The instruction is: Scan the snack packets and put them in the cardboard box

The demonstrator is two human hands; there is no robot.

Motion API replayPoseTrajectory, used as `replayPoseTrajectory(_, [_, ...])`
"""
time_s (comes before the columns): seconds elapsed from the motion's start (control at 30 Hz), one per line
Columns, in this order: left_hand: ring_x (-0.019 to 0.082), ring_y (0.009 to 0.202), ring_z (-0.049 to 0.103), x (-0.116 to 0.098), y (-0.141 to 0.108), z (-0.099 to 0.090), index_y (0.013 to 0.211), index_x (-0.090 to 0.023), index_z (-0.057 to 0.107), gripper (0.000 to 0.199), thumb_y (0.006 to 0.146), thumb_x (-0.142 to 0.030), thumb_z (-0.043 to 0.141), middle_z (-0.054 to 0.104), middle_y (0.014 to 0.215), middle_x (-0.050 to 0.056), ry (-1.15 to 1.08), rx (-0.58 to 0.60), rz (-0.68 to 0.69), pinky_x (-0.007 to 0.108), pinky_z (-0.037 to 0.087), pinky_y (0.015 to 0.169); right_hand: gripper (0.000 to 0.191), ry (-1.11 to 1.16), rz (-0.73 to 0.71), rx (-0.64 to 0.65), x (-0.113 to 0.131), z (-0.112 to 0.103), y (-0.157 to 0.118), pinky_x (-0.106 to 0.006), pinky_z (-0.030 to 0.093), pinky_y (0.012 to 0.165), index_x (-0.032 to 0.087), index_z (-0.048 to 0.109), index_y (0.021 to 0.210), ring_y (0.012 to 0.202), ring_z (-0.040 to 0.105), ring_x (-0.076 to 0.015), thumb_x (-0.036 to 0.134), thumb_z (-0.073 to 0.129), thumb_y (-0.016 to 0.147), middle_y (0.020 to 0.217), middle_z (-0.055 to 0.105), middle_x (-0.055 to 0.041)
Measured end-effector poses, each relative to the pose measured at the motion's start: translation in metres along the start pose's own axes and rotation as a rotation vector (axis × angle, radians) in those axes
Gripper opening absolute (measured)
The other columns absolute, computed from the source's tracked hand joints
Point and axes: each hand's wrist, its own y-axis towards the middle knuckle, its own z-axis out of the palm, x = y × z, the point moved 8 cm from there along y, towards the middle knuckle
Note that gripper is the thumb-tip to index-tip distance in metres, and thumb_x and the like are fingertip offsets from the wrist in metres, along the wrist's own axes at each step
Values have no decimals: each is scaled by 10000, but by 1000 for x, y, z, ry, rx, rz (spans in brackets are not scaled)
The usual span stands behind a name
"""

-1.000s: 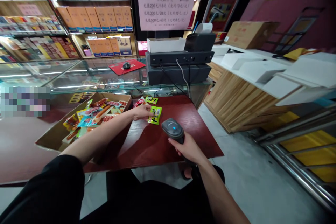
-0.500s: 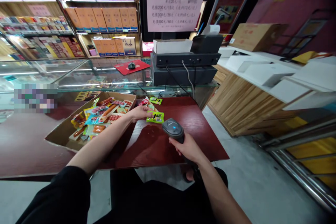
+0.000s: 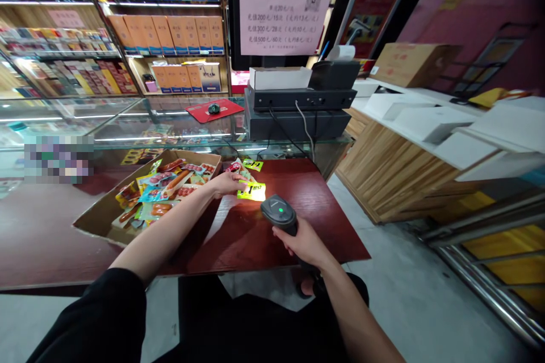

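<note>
My left hand point(image 3: 229, 184) is closed on the left end of a small yellow-green snack packet point(image 3: 252, 190), held just over the dark red table point(image 3: 238, 232). Wrapped in my right hand point(image 3: 301, 240) is a grey barcode scanner point(image 3: 279, 212), a green light showing on its top. Its head faces the packet from a short gap, and bright light falls on the packet's right end. Behind my left fingers lie another green packet point(image 3: 252, 165) and a red-and-white packet point(image 3: 234, 166). Left of that hand, a cardboard box point(image 3: 100, 221) holds several packaged sausages point(image 3: 176, 181).
A black cash drawer unit point(image 3: 298, 123) with hanging cables stands on the glass counter point(image 3: 170, 137) behind the table. A mouse point(image 3: 213, 108) rests on a red mat point(image 3: 196, 113). At the right is a wooden cabinet point(image 3: 395, 170) with white boxes on top.
The scanner's light has turned from blue to green, and a bright glow now lies on the packet. The scanner has shifted very slightly left; my left hand has hardly moved.
</note>
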Motion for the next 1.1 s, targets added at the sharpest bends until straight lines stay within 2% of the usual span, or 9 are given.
replayPoseTrajectory(0.2, [120, 642, 639, 0, 2, -3, 821, -118, 701, 436, 455, -222, 914, 709, 714, 25, 13, -42, 5, 233, 488, 627, 327, 4, 11, 1, 0, 0, 0, -198, 390, 353, 168, 560, 1003, 376, 487, -102, 429, 642, 824, 524, 552, 58])
replayPoseTrajectory(0.37, [102, 623, 620, -28, -13, -17, 786, -125, 695, 367, 495, -212, 902, 698, 704, 15, -7, -80, 82, 207, 466, 601, 336, -33, -40, 15, 9, -1, 9, -205, 409, 372, 167, 556, 1000, 387, 501, -103, 441, 646, 827, 539, 563, 55])
replayPoseTrajectory(0.47, [90, 624, 614, -52, -33, -48, 772, -124, 686, 361, 498, -214, 903, 687, 695, 6, 2, -137, 135, 186, 456, 586, 330, -49, -80, 40, 20, 0, 23, -205, 402, 370, 169, 556, 995, 382, 500, -101, 443, 640, 831, 546, 567, 55])
replayPoseTrajectory(0.7, [96, 582, 596, -80, -111, -164, 852, -135, 672, 399, 544, -230, 907, 667, 684, -2, 4, -453, 174, 208, 463, 549, 339, -69, -121, 70, 57, 3, 54, -207, 396, 370, 153, 577, 963, 390, 508, -107, 442, 663, 807, 528, 562, 43])
replayPoseTrajectory(0.77, [92, 639, 608, -85, -134, -186, 885, -128, 670, 341, 618, -189, 874, 687, 761, 20, -24, -522, 215, 216, 482, 608, 341, -61, -144, 88, 64, 7, 58, -209, 398, 375, 147, 580, 960, 395, 508, -107, 439, 664, 806, 528, 559, 40])
replayPoseTrajectory(0.83, [82, 690, 613, -87, -150, -199, 889, -123, 671, 285, 665, -159, 844, 693, 818, 28, -41, -581, 247, 214, 488, 661, 343, -58, -160, 106, 66, 12, 61, -211, 399, 378, 143, 582, 961, 393, 507, -108, 439, 663, 808, 525, 557, 39])
replayPoseTrajectory(0.9, [81, 692, 612, -84, -153, -200, 883, -126, 681, 305, 644, -187, 859, 693, 827, 28, -21, -589, 230, 210, 486, 658, 348, -61, -162, 111, 66, 14, 63, -213, 399, 377, 141, 585, 963, 388, 506, -108, 443, 662, 809, 522, 555, 39])
replayPoseTrajectory(0.97, [94, 673, 616, -79, -143, -189, 882, -132, 692, 387, 579, -260, 897, 699, 824, 34, 22, -535, 198, 216, 485, 624, 353, -65, -153, 107, 63, 14, 63, -214, 402, 377, 141, 586, 966, 387, 508, -110, 446, 662, 807, 524, 555, 38])
replayPoseTrajectory(1.1, [118, 687, 635, -70, -99, -145, 862, -139, 709, 469, 512, -379, 911, 711, 818, 42, 100, -373, 186, 230, 491, 617, 348, -79, -120, 62, 57, 3, 58, -213, 406, 375, 150, 580, 969, 389, 512, -111, 443, 664, 801, 531, 561, 39])
